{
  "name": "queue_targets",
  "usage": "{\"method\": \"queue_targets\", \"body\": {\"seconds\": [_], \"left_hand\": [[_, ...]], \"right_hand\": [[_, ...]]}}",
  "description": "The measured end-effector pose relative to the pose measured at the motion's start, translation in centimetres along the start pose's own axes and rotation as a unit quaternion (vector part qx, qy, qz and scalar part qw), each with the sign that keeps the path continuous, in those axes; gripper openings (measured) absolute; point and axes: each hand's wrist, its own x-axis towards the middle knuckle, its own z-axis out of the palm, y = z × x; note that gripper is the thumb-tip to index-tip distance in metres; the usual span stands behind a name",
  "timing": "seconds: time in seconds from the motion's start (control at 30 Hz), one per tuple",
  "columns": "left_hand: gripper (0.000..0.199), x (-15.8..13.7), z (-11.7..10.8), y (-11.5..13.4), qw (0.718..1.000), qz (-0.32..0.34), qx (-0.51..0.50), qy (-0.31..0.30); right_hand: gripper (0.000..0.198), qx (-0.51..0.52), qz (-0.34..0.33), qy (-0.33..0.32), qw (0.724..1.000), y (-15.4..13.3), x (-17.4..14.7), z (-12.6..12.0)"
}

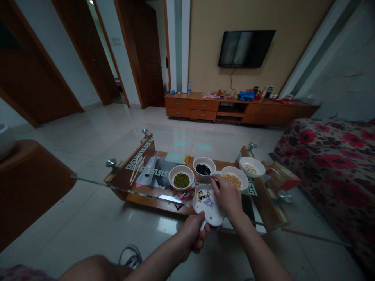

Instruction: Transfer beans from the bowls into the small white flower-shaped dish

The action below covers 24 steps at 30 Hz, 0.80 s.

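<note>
My left hand (195, 236) is closed around the short handle of a white scalloped plate (215, 215) with a purple cartoon print. Black and yellowish beans (202, 196) lie on the plate's far left part. In my right hand (229, 195) is a slender dark-handled utensil (216, 182), its kind too small to tell; its thin tip reaches into a white bowl (204, 159) of black beans (202, 169). Beside that bowl, to the left, sits a bowl of green beans (181, 180). Yellow soybeans (233, 180) fill part of another bowl, partly behind my right hand.
A fourth bowl with pale pieces (250, 169) stands at the right on the glass table (123, 188). Chopsticks (135, 168) and papers (149, 171) show at its left. A floral-covered sofa (325, 156) is on the right, a brown stool (32, 175) on the left.
</note>
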Motion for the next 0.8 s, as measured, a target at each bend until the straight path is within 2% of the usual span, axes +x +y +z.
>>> {"method": "queue_targets", "body": {"seconds": [0.2, 0.33, 0.53, 0.8], "left_hand": [[0.049, 0.0, -0.1, -0.1, 1.000, 0.001, 0.007, -0.004], [0.049, -0.2, 0.0, 0.0, 1.000, 0.000, 0.002, -0.006], [0.047, 0.3, 0.0, -0.5, 1.000, 0.008, -0.005, 0.008], [0.048, 0.8, -0.2, -0.6, 1.000, 0.010, -0.004, 0.008]], "right_hand": [[0.030, -0.018, 0.072, -0.011, 0.997, -0.5, 1.4, 0.1], [0.028, -0.037, 0.060, -0.015, 0.997, -0.3, 0.6, -0.4], [0.026, -0.065, 0.058, -0.103, 0.991, 0.5, -1.7, -1.2], [0.023, -0.087, 0.045, -0.166, 0.981, 1.0, -2.6, -1.3]]}}
